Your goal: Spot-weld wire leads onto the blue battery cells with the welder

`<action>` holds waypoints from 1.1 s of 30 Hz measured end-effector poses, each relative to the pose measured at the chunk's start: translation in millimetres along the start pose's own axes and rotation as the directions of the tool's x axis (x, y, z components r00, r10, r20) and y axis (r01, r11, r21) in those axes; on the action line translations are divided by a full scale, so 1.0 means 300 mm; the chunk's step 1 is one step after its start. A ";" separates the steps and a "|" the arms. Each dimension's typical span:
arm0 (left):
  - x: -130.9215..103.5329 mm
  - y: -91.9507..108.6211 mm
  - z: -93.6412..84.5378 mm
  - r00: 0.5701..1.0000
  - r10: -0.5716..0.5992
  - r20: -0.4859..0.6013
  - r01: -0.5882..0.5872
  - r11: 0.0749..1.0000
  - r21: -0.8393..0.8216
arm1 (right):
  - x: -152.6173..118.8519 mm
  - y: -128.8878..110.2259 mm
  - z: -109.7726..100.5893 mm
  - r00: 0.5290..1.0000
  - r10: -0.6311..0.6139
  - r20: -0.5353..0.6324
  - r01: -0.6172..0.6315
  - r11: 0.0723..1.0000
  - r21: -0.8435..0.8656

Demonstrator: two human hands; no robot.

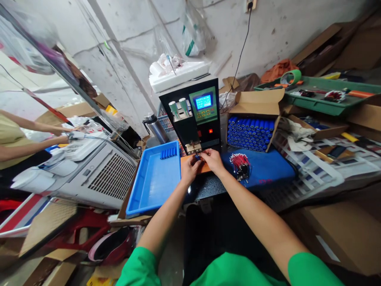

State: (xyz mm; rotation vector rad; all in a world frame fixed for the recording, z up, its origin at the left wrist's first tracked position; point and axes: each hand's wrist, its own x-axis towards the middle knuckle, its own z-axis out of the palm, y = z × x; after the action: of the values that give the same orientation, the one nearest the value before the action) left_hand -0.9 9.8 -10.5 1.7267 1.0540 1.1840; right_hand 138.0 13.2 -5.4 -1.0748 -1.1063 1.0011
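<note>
Battery (197, 157) sits pinched in the left hand (189, 169) at the machine (205, 133). Right hand (213, 160) curls nearly closed beside it, hold unclear

The person wears a bright green short-sleeved shirt (235, 272), its front a rounded curve at the bottom edge. The left sleeve (140, 265) and right sleeve (309, 270) (the same plain green) leave forearms (253, 208), left hand (189, 170) and right hand (213, 160) bare.

Steel flask (157, 128), grey air cooler (98, 179); plastic bag (195, 33) hanging.
</note>
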 end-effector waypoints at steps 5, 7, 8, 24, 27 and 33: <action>-0.002 0.002 -0.002 1.000 0.016 -0.022 -0.016 0.999 0.032 | 0.002 -0.005 0.018 1.000 0.003 -0.014 -0.004 0.996 -0.084; -0.003 0.009 0.000 0.999 0.021 -0.036 -0.020 0.999 0.034 | 0.002 -0.012 0.022 1.000 0.002 -0.025 -0.005 0.993 -0.114; -0.003 0.013 0.001 0.999 0.021 -0.041 -0.020 0.999 0.034 | 0.001 -0.016 0.024 1.000 0.003 -0.030 -0.007 0.992 -0.124; -0.006 0.034 0.008 0.999 -0.001 -0.044 0.002 1.000 0.017 | -0.005 -0.019 0.020 1.000 0.011 -0.028 -0.015 0.988 -0.151; -0.006 0.030 0.007 0.999 0.014 -0.044 -0.014 1.000 0.003 | -0.004 -0.015 0.018 0.999 0.013 -0.032 -0.018 0.988 -0.155; -0.007 0.020 0.004 0.999 -0.011 -0.034 0.012 1.000 0.018 | 0.003 0.004 0.021 0.999 0.010 -0.039 -0.016 0.986 -0.168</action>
State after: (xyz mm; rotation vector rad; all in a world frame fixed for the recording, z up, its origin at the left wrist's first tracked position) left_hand 0.9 5.6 -6.0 1.7179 1.0964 1.2040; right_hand 131.8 15.3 -5.7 -1.2336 -1.1699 0.9054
